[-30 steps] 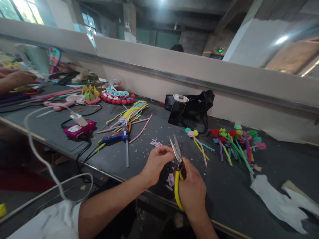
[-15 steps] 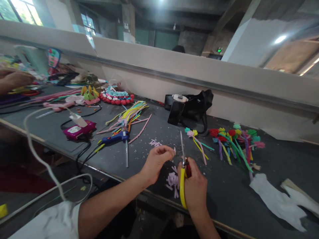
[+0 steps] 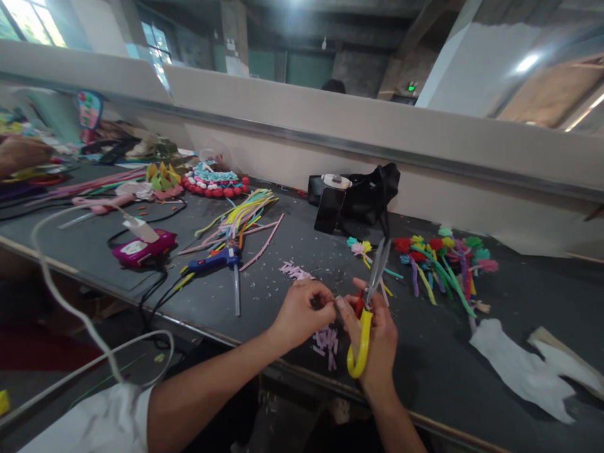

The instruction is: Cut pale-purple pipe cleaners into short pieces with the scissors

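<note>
My right hand (image 3: 381,336) is wrapped round scissors (image 3: 361,346) with one yellow handle loop. Their blades point up and away, close together. My left hand (image 3: 299,314) is closed in a pinch, and its fingertips meet the thumb and finger of my right hand. Whatever sits between those fingertips is too small to make out. Beneath the hands lies a pile of short lilac strips (image 3: 325,343), partly covered by my fingers. Further back is a second heap of lilac snippets (image 3: 295,271), with tiny scraps strewn around it.
Left of my hands lie a blue glue gun (image 3: 214,259), fuzzy coloured stems (image 3: 250,211) and a magenta power socket (image 3: 144,247) with cables. Behind stand a phone (image 3: 329,211) and black bag (image 3: 372,195). Fuzzy flowers (image 3: 438,258) and white paper (image 3: 521,371) lie right. Another person's hand (image 3: 23,154) is far left.
My right hand has turned, swinging the scissors to the right. Its thumb and finger have come up to my left fingertips, which held a small lilac piece before.
</note>
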The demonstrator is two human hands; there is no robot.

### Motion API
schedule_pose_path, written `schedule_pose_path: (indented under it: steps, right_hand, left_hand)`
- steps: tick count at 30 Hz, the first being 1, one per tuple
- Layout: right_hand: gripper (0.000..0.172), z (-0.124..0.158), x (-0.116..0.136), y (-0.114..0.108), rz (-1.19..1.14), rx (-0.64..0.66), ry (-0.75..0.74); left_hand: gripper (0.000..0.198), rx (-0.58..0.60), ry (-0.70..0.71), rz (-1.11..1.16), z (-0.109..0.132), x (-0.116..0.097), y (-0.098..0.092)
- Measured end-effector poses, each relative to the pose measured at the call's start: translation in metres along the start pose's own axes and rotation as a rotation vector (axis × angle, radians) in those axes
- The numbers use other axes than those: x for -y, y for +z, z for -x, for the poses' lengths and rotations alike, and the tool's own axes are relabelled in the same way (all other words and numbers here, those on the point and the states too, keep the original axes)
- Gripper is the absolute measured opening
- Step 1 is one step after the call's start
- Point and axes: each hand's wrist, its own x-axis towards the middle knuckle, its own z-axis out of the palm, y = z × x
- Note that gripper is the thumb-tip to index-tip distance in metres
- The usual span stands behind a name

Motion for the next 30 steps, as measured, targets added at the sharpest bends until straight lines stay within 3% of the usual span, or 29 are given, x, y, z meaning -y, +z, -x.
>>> schedule_pose_path:
  steps: [3, 5, 8, 12, 15, 20, 23, 27, 30]
  right_hand:
    - [0.039, -0.001, -0.001, -0.001, 0.028, 0.000, -0.056]
    - [0.036, -0.002, -0.003, -0.001, 0.041, -0.003, -0.063]
    - [0.039, -0.002, -0.007, -0.001, -0.025, -0.004, -0.006]
    - [0.047, -0.003, -0.011, 0.001, -0.150, 0.022, 0.094]
    - [0.047, -0.003, -0.010, 0.001, -0.155, 0.016, 0.110]
    - [0.044, -0.001, -0.008, -0.001, -0.043, 0.021, 0.048]
    - [0.041, 0.000, -0.009, -0.003, 0.066, -0.024, -0.030]
    - [0.041, 0.003, -0.015, -0.006, 0.378, -0.108, -0.259]
    - [0.039, 0.009, -0.022, -0.006, 0.549, -0.040, -0.329]
  left_hand:
    - [0.007, 0.001, 0.197, -0.193, 0.003, -0.002, 0.001]
    - [0.007, 0.015, 0.204, -0.196, 0.004, -0.002, 0.002]
    - [0.010, 0.096, -0.028, -0.006, 0.002, 0.000, 0.001]
    - [0.011, 0.254, -0.362, 0.454, -0.002, 0.001, -0.003]
    - [0.009, 0.297, -0.427, 0.628, -0.004, 0.002, -0.006]
    - [0.004, 0.331, -0.457, 0.726, -0.004, 0.004, -0.004]
    - [0.004, 0.267, -0.435, 0.776, -0.004, 0.005, -0.003]
    - [0.000, 0.007, -0.317, 0.853, -0.009, 0.005, -0.006]
    - [0.003, -0.146, -0.283, 0.893, -0.012, 0.004, -0.010]
